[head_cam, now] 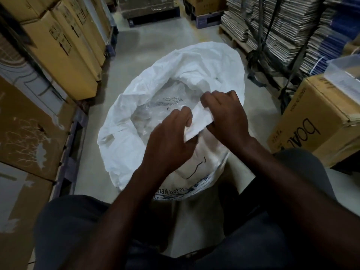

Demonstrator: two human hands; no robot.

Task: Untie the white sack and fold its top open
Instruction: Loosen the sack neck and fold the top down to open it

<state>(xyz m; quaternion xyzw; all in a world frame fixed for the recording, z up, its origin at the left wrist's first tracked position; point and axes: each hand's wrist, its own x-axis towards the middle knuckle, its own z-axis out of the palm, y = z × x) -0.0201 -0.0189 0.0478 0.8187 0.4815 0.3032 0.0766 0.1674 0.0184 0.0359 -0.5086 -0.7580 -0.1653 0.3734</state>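
The white sack (136,121) stands on the floor between my knees, its mouth wide open and its rim rolled outward on the far and left sides. Clear plastic packets (167,106) with black print show inside. My left hand (169,139) and my right hand (224,117) both pinch the near edge of the sack's top, a folded white strip between them. Black lettering runs along the sack's near side below my hands.
Stacked brown cartons (64,45) line the left side on a dark pallet. Piles of flattened cardboard (282,26) and a brown box (321,117) stand on the right. Bare grey floor (155,39) stretches beyond the sack toward more boxes at the back.
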